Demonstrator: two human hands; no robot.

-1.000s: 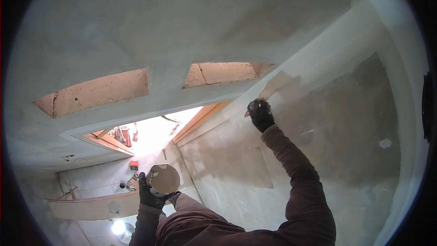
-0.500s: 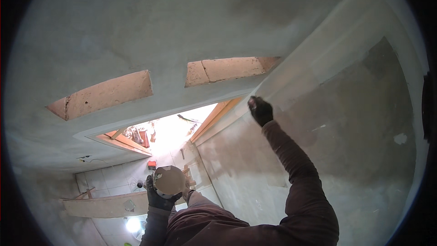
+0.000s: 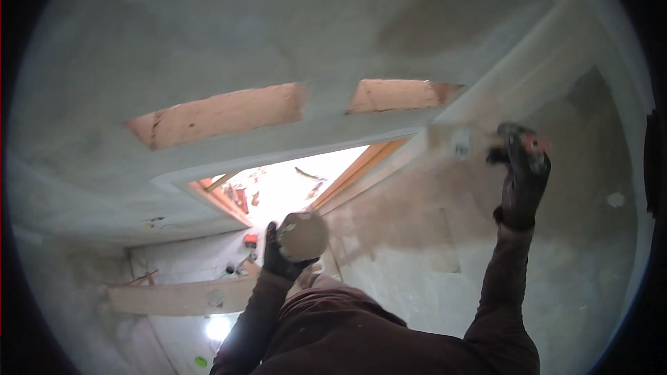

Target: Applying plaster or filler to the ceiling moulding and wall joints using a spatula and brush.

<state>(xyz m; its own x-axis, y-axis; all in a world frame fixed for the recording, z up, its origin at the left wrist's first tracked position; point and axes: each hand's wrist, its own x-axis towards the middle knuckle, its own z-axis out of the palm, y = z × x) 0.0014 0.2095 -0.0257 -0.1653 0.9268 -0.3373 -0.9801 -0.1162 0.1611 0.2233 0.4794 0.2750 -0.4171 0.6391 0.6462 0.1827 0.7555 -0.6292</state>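
My left hand (image 3: 281, 255), in a dark glove, is wrapped round the side of a round tub (image 3: 303, 236). The tub's open top faces me, with a smooth grey-beige mass in it and pale smears on its rim. Out to the right, my gloved right hand (image 3: 522, 177) is closed on the reddish handle of a brush (image 3: 462, 140). Motion blurs the brush; its metal band and brownish bristle end point left, close to the plastered corner strip beside the wall (image 3: 417, 222). Whether the bristles touch the surface I cannot tell.
A bright window opening (image 3: 285, 184) with wooden frame edges lies ahead. Two bare recesses (image 3: 229, 114) cut into the grey plaster sit above it. Below are a long beige board (image 3: 180, 300), a glowing lamp (image 3: 218, 328) and a small red object (image 3: 251, 240) on pale tiles.
My right hand has swung right, and the brush now shows beyond its fingers. My left hand and the tub stand further right and slightly higher in view. The whole view has shifted.
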